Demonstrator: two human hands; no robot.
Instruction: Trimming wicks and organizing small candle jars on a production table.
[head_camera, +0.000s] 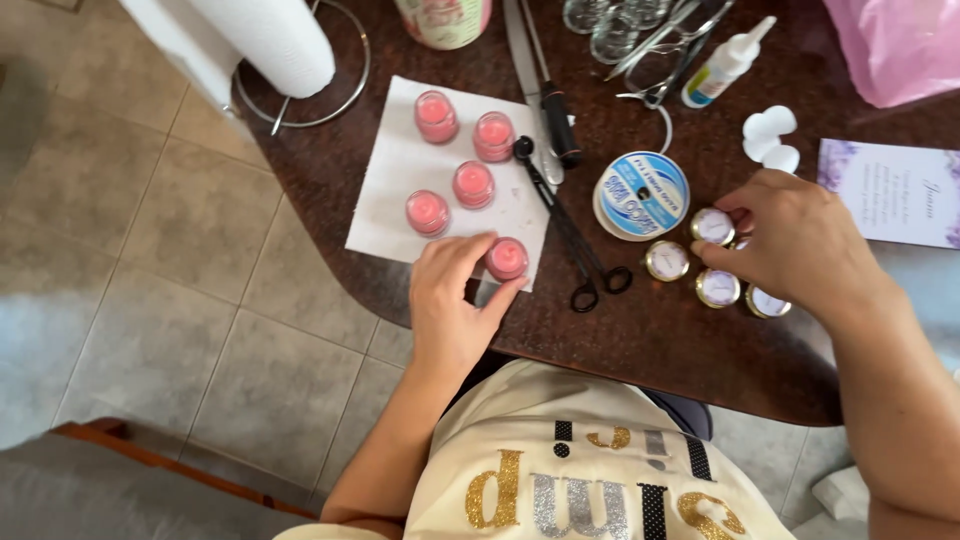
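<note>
At lower centre, a small pink candle jar (506, 258) is pinched by the left hand (452, 305), while a gold-rimmed lid (712, 226) at right is loosely fingered by the right hand (800, 245), capping judged next.

My left hand (450, 300) grips a small clear glass jar (507, 258) filled with matt pink wax, standing on a sheet of soft white paper towel (400, 190). My right hand (800, 245) rests on little lids (667, 260) with shiny gold metal rims and pale paper tops. Between them lie matt black metal scissors (570, 225) and a glossy plastic spool (641, 195). The tabletop (640, 340) is polished dark brown stone, speckled and smooth.
</note>
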